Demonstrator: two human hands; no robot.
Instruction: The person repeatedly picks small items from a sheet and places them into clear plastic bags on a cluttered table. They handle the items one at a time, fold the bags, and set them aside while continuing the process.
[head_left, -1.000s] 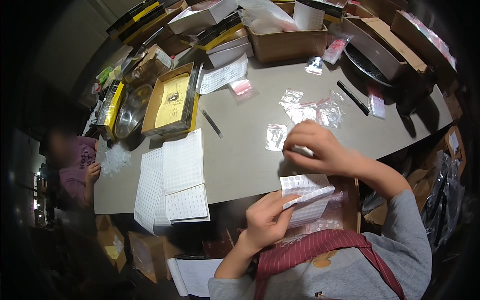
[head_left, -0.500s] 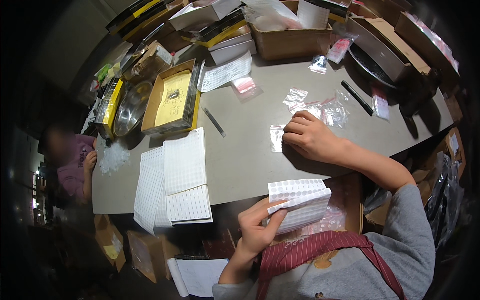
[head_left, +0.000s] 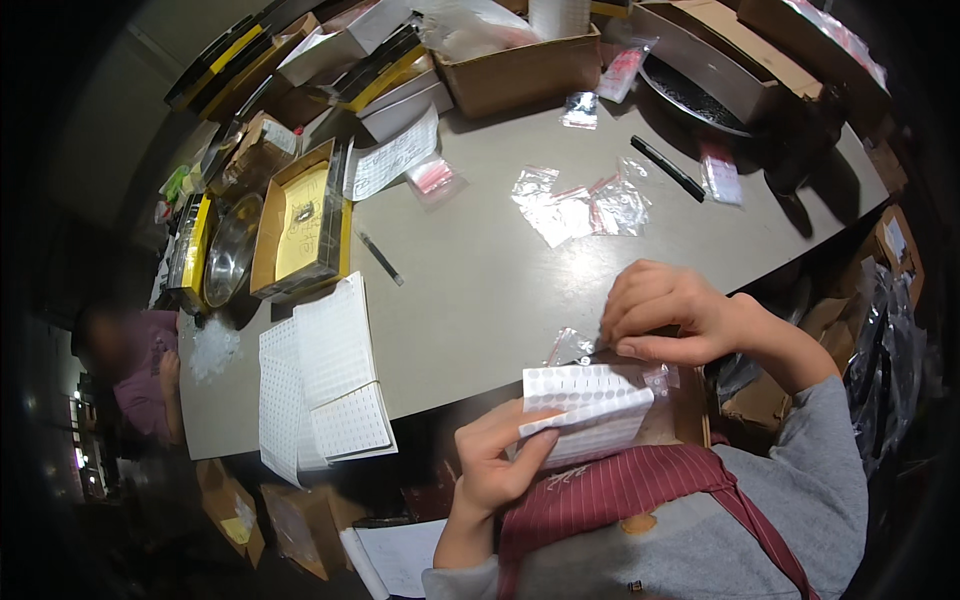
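My left hand (head_left: 497, 462) pinches a folded sheet of round white stickers (head_left: 590, 405) between thumb and fingers, just off the table's near edge. Above it, my right hand (head_left: 668, 312) is at that edge with its fingers curled down on a small clear zip bag (head_left: 570, 346). The fingertips partly hide the bag, which has a small round spot on it. Farther in on the table lies a loose cluster of similar clear zip bags (head_left: 582, 207).
More sticker sheets (head_left: 335, 340) overhang the near edge at left. A pen (head_left: 380, 258), a black marker (head_left: 668, 168), a box with a yellow paper (head_left: 300, 215) and a metal bowl (head_left: 232, 250) are on the table (head_left: 450, 300). Cartons line the back; another person (head_left: 148, 370) is at far left.
My right hand has come back toward me and the table's edge, bringing a clear zip bag from beside the cluster. My left hand still holds the sticker sheet. The whole view has shifted slightly.
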